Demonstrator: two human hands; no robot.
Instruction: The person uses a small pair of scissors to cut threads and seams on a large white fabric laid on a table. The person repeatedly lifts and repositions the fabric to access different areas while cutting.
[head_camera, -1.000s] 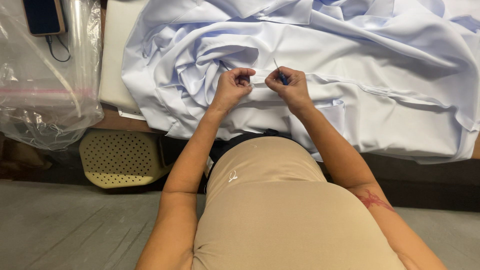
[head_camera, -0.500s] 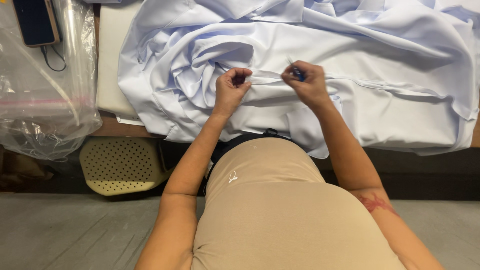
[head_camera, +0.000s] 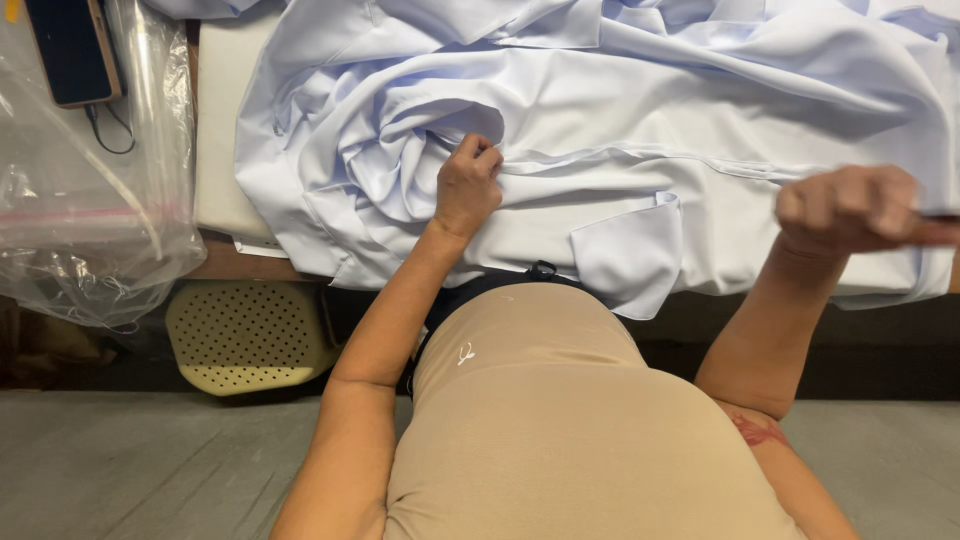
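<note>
Pale blue shirt (head_camera: 640, 130) lies crumpled across the tabletop (head_camera: 225, 262). Left hand (head_camera: 466, 186) pinches a fold near the middle, narrow grip. Right hand (head_camera: 850, 208) is raised off to the side, fingers closed, contents unclear. Fabric looks light, soft and floppy; best held at seams.

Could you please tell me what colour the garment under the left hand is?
Pale blue garment, head view.
</note>
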